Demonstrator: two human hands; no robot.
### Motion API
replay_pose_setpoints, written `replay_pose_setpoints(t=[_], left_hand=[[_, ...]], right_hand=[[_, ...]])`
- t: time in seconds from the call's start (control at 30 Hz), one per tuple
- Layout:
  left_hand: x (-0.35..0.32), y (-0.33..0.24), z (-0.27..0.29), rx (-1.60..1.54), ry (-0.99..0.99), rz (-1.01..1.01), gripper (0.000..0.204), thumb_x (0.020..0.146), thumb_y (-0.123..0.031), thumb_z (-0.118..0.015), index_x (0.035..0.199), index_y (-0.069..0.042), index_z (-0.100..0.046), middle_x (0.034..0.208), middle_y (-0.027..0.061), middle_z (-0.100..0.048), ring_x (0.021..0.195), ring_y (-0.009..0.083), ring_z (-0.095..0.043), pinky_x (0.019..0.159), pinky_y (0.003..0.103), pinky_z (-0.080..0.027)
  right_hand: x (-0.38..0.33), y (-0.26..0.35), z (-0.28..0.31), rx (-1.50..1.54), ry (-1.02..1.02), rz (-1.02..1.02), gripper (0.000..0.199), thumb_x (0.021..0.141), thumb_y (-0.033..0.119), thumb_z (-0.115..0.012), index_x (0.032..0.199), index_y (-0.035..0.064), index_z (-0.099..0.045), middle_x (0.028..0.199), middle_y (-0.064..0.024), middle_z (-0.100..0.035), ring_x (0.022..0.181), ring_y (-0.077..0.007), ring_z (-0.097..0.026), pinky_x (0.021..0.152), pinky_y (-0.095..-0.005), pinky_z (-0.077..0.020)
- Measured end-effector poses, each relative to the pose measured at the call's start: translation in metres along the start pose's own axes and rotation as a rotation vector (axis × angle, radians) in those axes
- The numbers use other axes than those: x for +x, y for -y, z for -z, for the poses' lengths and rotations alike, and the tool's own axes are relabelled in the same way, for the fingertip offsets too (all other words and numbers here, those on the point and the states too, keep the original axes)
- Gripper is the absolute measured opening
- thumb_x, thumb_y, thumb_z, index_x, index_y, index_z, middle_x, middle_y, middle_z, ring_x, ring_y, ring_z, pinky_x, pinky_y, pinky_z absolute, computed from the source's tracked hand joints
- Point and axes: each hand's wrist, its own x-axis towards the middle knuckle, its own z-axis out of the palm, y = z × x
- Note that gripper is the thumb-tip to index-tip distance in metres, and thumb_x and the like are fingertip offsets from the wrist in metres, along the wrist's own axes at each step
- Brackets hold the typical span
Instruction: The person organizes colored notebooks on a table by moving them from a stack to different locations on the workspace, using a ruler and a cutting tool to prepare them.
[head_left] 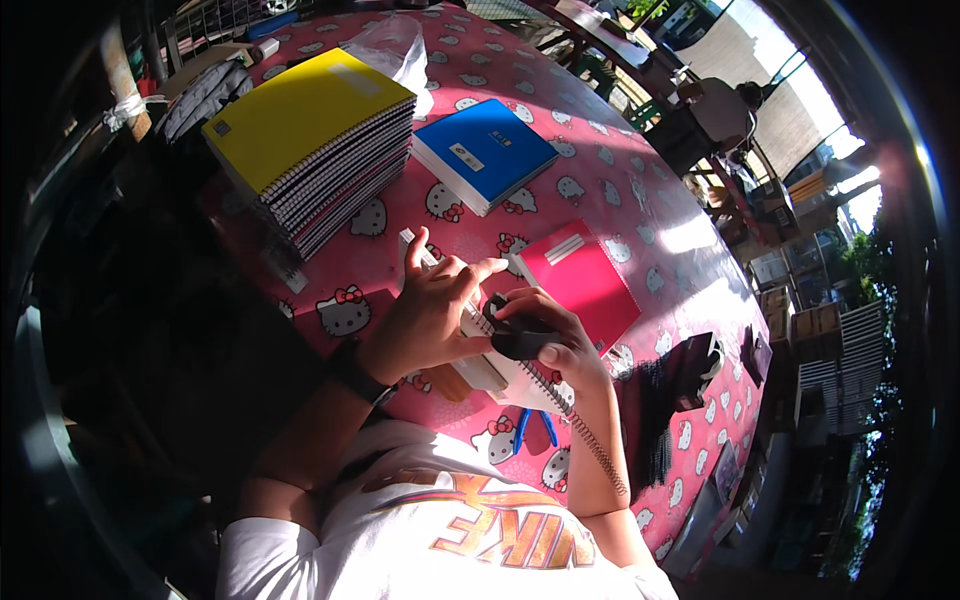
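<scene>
My left hand [430, 305], with a dark band on its wrist, grips a white-edged paper block [482, 365] standing on the table before me. Its index finger stretches toward the right hand; another finger sticks up. My right hand [570, 345] is wrapped round a small rounded black tool [522, 340], pressed close to the block's edge. A dark spiral coil [590, 435] runs along that edge and trails free past my right forearm. Just beyond lies a pink notebook [585, 280]. Near my shirt rest blue-handled pliers [535, 430]. What the tool touches is hidden by my fingers.
A tall stack of yellow spiral notebooks [315, 125] stands at the far left, beside a blue notebook pile [490, 150]. Clear plastic [395, 55] lies behind. Black coils [655, 425] and a black object [695, 370] sit right on the pink patterned tablecloth [470, 225]. A person [715, 115] is in the background.
</scene>
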Motion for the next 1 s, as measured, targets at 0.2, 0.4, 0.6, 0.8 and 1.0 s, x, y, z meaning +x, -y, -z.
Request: replay_pose_setpoints(t=[0.2,0.4,0.6,0.8,1.0], left_hand=[[0.001,0.023,0.012,-0.01,-0.217,0.102,0.093,0.061,-0.041,-0.079,0.136,-0.013,-0.03,0.129,0.0149,-0.038,0.127,0.0261,-0.029,0.106,0.054,-0.01],[-0.016,0.074,-0.006,-1.107,-0.141,0.416,0.063,0.068,-0.012,-0.076,0.122,-0.008,-0.045,0.106,0.0045,-0.052,0.095,0.01,-0.05,0.079,0.027,-0.045],[-0.012,0.064,-0.005,-1.208,-0.086,0.518,0.05,0.069,-0.009,-0.075,0.112,-0.007,-0.05,0.092,0.0017,-0.054,0.086,0.0098,-0.053,0.075,0.026,-0.045],[-0.021,0.074,-0.016,-1.193,-0.028,0.397,0.048,0.07,-0.009,-0.075,0.111,-0.008,-0.05,0.092,0.0003,-0.054,0.084,0.0083,-0.053,0.072,0.024,-0.045],[-0.013,0.059,-0.014,-1.177,-0.018,0.474,0.047,0.073,-0.011,-0.073,0.112,-0.01,-0.048,0.093,-0.0002,-0.053,0.083,0.0074,-0.053,0.071,0.023,-0.045]], right_hand=[[-0.003,-0.008,0.011,-0.049,-0.172,-0.065,0.069,0.064,0.06,-0.065,0.101,0.0014,-0.061,0.105,-0.0158,-0.052,0.105,-0.0257,-0.048,0.09,-0.0341,-0.0348],[0.005,-0.025,0.005,-0.234,-0.169,-0.2,0.064,0.071,0.057,-0.06,0.099,0.0,-0.059,0.097,-0.0096,-0.052,0.097,-0.0193,-0.049,0.084,-0.0301,-0.037],[0.001,-0.023,0.0,-0.416,-0.184,-0.163,0.053,0.075,0.048,-0.062,0.098,0.0002,-0.059,0.094,-0.0062,-0.05,0.091,-0.017,-0.05,0.081,-0.0274,-0.0381],[0.002,-0.029,0.013,-0.255,-0.296,-0.133,0.043,0.078,0.037,-0.067,0.1,0.0,-0.059,0.099,-0.0012,-0.049,0.094,-0.0113,-0.048,0.082,-0.025,-0.0386],[-0.018,-0.059,0.014,0.057,-0.038,-0.305,0.061,0.076,0.052,-0.062,0.106,-0.0005,-0.059,0.11,-0.0054,-0.052,0.099,-0.013,-0.048,0.085,-0.0267,-0.0374]])
